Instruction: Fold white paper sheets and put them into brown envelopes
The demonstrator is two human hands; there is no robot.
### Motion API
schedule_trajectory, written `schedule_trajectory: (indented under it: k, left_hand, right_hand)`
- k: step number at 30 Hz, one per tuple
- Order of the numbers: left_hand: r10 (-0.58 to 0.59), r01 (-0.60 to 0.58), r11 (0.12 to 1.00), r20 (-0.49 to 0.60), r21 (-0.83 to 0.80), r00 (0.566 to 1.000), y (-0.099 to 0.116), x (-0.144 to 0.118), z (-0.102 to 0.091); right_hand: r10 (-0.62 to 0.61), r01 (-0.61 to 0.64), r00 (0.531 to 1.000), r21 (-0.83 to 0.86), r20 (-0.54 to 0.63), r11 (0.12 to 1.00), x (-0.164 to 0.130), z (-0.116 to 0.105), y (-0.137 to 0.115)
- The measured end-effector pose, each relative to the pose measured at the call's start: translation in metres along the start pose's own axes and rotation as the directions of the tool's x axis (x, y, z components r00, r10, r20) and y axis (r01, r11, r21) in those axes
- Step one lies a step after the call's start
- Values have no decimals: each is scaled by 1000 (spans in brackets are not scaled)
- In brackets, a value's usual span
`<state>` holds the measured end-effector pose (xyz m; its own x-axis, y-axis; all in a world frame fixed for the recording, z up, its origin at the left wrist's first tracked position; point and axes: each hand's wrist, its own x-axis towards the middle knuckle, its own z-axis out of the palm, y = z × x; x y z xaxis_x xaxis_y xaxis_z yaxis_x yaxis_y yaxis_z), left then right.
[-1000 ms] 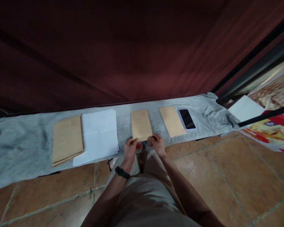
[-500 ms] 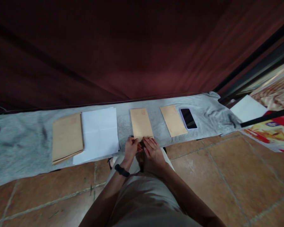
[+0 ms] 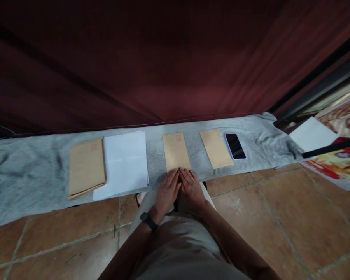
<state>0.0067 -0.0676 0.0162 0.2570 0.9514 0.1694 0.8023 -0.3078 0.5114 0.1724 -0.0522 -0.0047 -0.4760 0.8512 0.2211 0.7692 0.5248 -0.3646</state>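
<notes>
Head camera: white sheets (image 3: pixel 125 161) lay at nine o'clock of the middle envelope (image 3: pixel 176 149). The left hand (image 3: pixel 167 190), pinching the near edge half a second earlier, had flattened beside the right hand (image 3: pixel 192 192); both, fingers extended and gripping nothing, rested on the six-o'clock edge, apparently pressing it down. The brown envelope lay flat on grey cloth (image 3: pixel 256 136), red mark (image 3: pixel 180 137) toward one o'clock, a second envelope (image 3: pixel 216 148) at three.

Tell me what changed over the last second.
The right hand, then the left hand, let go its pinch on the near edge of the middle envelope; both now lie flattened over that edge, side by side. The envelope stack, white sheets, other single envelope and phone stayed put.
</notes>
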Motion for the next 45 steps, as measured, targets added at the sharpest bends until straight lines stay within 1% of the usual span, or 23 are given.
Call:
schedule_trajectory:
  k: [2,4,8,16,20,23,26,29,32,37,42,45]
  left_hand:
    - [42,-46,991,35,125,998,-1,-1,6]
    - [52,-63,977,57,203,997,-3,-2,11]
    - [51,-67,961,68,270,996,-6,-5,13]
    - [3,-13,947,31,321,1000,-5,-7,5]
    - [0,-6,941,19,340,1000,-7,-8,4]
    - [27,-38,942,40,332,999,-3,-4,6]
    - [67,-88,950,79,301,995,5,5,12]
    - [67,-88,952,84,292,994,12,13,18]
    - [61,-84,950,85,301,995,14,17,22]
    - [45,-74,933,89,352,995,8,13,21]
    - [17,-55,911,95,409,995,-2,5,12]
    - [13,-49,904,87,424,996,-8,1,8]
  right_hand:
    - [-14,14,1000,1,8,1000,-1,0,2]
    - [-19,19,1000,1,8,1000,-3,0,5]
    - [19,-19,1000,-8,-13,1000,-5,-2,11]
    - [85,-85,996,3,-39,996,-12,-8,23]
    - [91,-91,995,8,-45,996,-14,-11,25]
    - [94,-94,994,7,-56,996,-14,-10,24]
    - [99,-99,993,-2,-71,995,-14,-8,23]
    - [98,-99,992,-10,-75,995,-14,-7,23]
    - [99,-101,992,-22,-72,995,-14,-7,23]
    - [111,-116,991,-57,-77,992,-7,-6,17]
    - [45,-48,998,-67,-44,997,3,-2,4]
    - [40,-43,998,-74,-42,996,5,2,0]
